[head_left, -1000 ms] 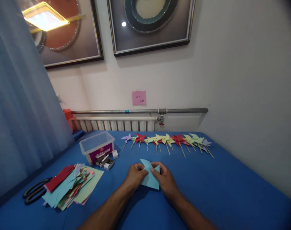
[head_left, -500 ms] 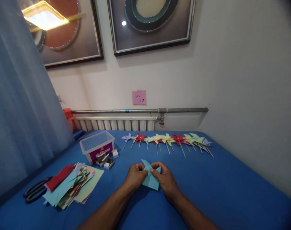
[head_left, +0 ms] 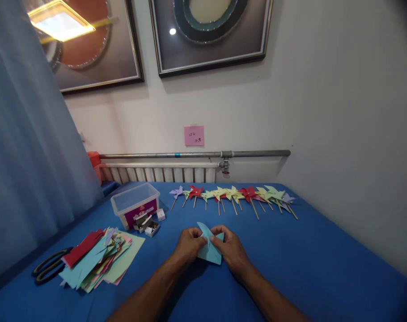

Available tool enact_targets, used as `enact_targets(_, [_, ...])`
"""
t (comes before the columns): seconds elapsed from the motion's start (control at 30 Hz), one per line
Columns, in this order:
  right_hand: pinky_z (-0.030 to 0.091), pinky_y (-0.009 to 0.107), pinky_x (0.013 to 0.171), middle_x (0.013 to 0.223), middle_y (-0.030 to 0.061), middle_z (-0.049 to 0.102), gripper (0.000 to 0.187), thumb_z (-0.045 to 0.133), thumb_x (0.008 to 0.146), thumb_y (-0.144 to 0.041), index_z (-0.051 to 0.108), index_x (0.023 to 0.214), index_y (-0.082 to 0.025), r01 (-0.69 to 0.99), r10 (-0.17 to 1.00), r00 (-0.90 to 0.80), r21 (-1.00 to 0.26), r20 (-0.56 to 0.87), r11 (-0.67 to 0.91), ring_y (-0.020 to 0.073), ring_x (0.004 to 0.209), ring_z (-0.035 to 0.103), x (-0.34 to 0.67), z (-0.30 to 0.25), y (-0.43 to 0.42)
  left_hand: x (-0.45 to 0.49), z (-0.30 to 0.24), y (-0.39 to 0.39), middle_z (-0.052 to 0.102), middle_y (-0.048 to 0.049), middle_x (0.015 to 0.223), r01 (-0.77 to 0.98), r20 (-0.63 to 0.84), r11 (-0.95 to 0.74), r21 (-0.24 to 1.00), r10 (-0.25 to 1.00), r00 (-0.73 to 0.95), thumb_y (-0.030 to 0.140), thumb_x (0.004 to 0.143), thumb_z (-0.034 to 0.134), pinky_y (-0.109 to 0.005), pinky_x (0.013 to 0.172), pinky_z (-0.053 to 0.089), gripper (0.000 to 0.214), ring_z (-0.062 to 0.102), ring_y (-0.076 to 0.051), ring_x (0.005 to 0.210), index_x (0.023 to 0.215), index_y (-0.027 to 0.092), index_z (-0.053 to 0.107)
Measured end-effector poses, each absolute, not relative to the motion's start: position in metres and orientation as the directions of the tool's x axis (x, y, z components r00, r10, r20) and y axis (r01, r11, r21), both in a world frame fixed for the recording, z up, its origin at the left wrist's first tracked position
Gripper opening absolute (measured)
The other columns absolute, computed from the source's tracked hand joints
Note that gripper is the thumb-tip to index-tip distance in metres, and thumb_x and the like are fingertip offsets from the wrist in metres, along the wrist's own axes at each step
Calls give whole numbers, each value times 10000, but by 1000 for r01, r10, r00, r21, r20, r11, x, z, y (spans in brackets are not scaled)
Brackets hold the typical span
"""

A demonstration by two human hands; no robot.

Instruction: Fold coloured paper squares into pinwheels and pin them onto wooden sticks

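Between my two hands is a light-blue paper pinwheel (head_left: 209,253), its blades partly folded in and no stick visible on it. My left hand (head_left: 189,243) pinches its left side, the thumb lying near the centre. On the other side, my right hand (head_left: 231,245) grips the right part, its thumb also close to the middle. The fingertips behind the paper are hidden. Beyond the hands lies a row of finished pinwheels on sticks, among them a red pinwheel (head_left: 249,194) and a purple pinwheel (head_left: 176,192).
On the left lie a pile of coloured paper (head_left: 86,264) and dark-handled scissors (head_left: 49,268). Behind them stands a clear plastic tub (head_left: 136,199) with small open boxes (head_left: 152,229) beside it. A blue cloth (head_left: 290,268) covers the table, which meets a wall with a radiator (head_left: 156,173).
Both hands keep their hold on the light-blue paper, with barely any movement of the fingers. The whole view has shifted very slightly.
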State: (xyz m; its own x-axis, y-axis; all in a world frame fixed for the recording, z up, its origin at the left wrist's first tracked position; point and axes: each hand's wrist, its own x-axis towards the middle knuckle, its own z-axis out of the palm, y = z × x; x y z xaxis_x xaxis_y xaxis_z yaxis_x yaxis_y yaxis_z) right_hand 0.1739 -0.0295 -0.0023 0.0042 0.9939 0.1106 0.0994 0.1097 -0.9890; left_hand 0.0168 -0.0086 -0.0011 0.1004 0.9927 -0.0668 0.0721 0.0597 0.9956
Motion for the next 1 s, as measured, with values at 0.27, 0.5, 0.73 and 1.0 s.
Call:
enact_targets(0.27, [459, 277, 559, 672, -28, 654, 238, 676, 723, -381, 621, 897, -229, 90, 997, 10, -993, 81, 80, 171, 584, 588, 171, -4, -28, 16, -3, -8, 538, 34, 544, 53, -100, 94, 994, 986, 134, 284, 648, 754, -239, 513, 307, 228, 439, -92, 492, 633, 168, 558])
enact_targets(0.5, [434, 268, 538, 638, -40, 631, 222, 664, 766, -399, 629, 909, -233, 139, 995, 53, -987, 86, 78, 166, 566, 581, 172, -10, -24, 15, -5, -6, 536, 25, 561, 20, -106, 105, 994, 984, 140, 420, 680, 762, -252, 548, 330, 316, 446, -101, 525, 659, 159, 586])
enact_targets(0.73, [422, 266, 519, 624, -44, 624, 204, 649, 770, -386, 620, 899, -231, 143, 995, 49, -987, 85, 77, 160, 545, 566, 171, -9, -25, 16, -2, -7, 513, 31, 544, 41, -118, 113, 993, 983, 139, 332, 675, 766, -247, 528, 295, 263, 426, -92, 508, 631, 165, 568])
enact_targets(1.0, [415, 261, 519, 607, -53, 607, 205, 652, 754, -377, 612, 896, -235, 142, 996, 50, -988, 73, 65, 158, 541, 560, 169, -8, -26, 16, -4, -7, 536, 30, 546, 59, -108, 101, 993, 986, 127, 296, 629, 793, -242, 520, 305, 287, 436, -86, 499, 611, 174, 534])
